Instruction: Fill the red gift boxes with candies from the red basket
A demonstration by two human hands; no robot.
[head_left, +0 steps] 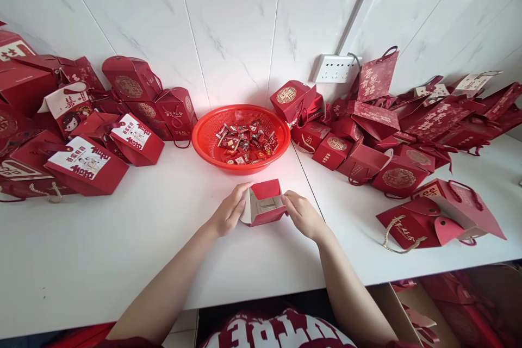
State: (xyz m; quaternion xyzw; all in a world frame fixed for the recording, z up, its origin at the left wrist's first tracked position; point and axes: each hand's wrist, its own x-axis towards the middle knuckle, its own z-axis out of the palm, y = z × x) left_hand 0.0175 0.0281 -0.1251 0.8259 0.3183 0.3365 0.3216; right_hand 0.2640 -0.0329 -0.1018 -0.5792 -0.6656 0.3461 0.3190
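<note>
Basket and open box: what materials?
The basket looks like glossy red plastic: perforated wall, smooth bright rim. The open box seems to be folded card, red outside, pale inside, with thin creased walls; any coating is unclear.

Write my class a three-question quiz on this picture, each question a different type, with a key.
1. True or false: the left hand and right hand hold an open box between them.
2. What lies in the red basket? A) ribbon rolls B) wrapped sweets C) scissors
3. Fill in: seen by the wearer, the white socket panel is to the ____ of the basket.

Key: 1 true; 2 B; 3 right
</note>
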